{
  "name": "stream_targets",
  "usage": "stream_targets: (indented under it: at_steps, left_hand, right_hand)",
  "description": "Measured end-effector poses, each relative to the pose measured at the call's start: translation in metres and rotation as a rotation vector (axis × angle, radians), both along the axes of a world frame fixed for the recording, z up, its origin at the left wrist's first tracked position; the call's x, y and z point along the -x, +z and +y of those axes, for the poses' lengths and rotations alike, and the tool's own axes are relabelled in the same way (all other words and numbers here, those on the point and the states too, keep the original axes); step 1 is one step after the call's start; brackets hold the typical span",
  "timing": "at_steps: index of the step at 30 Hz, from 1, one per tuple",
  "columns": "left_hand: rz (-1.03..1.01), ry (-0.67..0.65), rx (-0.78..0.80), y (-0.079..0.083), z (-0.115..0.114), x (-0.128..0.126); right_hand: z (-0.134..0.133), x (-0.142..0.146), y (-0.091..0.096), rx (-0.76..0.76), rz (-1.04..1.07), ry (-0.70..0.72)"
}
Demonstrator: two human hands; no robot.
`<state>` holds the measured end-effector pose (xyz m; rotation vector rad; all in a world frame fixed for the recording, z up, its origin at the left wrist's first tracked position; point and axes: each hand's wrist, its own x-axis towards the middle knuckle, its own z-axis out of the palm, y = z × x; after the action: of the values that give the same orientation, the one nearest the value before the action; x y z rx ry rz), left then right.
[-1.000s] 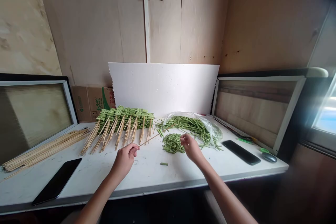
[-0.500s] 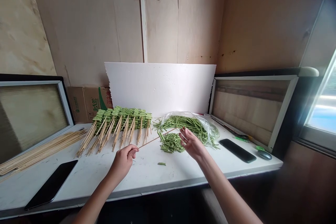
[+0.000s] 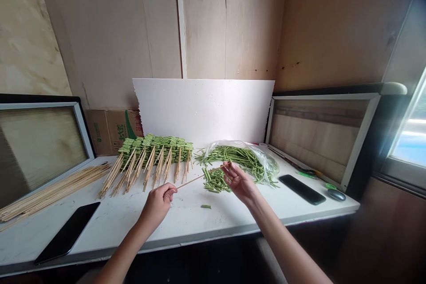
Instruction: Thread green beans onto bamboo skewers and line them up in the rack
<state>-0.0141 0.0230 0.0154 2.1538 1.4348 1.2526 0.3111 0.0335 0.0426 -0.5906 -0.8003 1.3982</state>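
My left hand (image 3: 159, 199) is closed in a pinch round the near end of a thin bamboo skewer (image 3: 193, 180). The skewer slants up to the right, over the table. At its far end my right hand (image 3: 240, 181) has its thumb and fingertips drawn together; what they hold is too small to make out. Just below and behind those fingers lies a heap of cut green bean pieces (image 3: 214, 182). Beyond it, long green beans (image 3: 239, 156) spill from a clear plastic bag (image 3: 269, 164). A single cut piece (image 3: 206, 207) lies in front.
Stacked skewers of beans (image 3: 156, 144) stand at the back left, sticks pointing forward. Loose bamboo skewers (image 3: 56, 186) lie at far left near a black tablet-like slab (image 3: 68, 233). A phone (image 3: 302, 189) and a computer mouse (image 3: 336, 195) are on the right. A white board (image 3: 204, 108) stands behind.
My right hand has moved slightly left onto the skewer's far end, and its fingers have come together. The left hand keeps its hold on the skewer, almost unmoved.
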Motion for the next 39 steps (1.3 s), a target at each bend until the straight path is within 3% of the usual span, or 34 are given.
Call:
stream_targets:
  at_steps: [7, 13, 28, 39]
  left_hand:
    - [0.030, 0.005, -0.010, -0.002, 0.001, 0.002]
    - [0.050, 0.018, 0.010, -0.002, 0.002, 0.004]
    - [0.068, 0.045, -0.023, -0.001, 0.001, 0.006]
    - [0.006, 0.026, 0.000, 0.001, 0.001, 0.005]
  right_hand:
    - [-0.001, 0.001, 0.003, 0.001, -0.039, -0.039]
    - [0.001, -0.001, -0.001, -0.013, -0.039, 0.007]
    - [-0.002, 0.005, 0.001, -0.091, -0.232, -0.157]
    - [0.004, 0.008, -0.009, 0.027, -0.026, -0.111]
